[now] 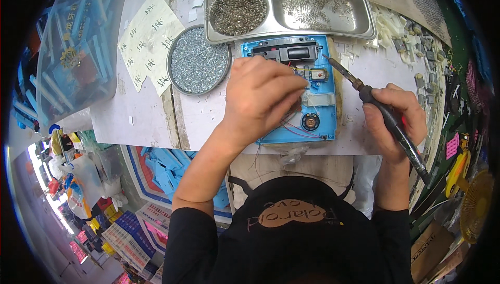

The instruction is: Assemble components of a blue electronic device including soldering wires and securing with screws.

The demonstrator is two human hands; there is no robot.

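Gripping a soldering iron [369,95], the right hand [409,113] is closed around its dark handle, beyond the right edge of a blue casing [327,113]. This casing lies open near the front edge of the counter [148,120], to the right of its middle. The tip of the iron points to the far right corner of the casing; whether it touches there, I cannot tell. The left hand [260,92] is above the left part of the casing, its fingers bent and their tips drawn near to each other, but I cannot tell if they pinch anything. Inside the casing are a black part [298,53] along the far edge, a round speaker [310,122] near the front right corner, and thin red wires. Just beyond the casing, a metal tray [367,23] carries small metal pieces in its compartments. To the left stands a round dish [195,93] full of small silvery pieces, beside a pale paper sheet [148,44].
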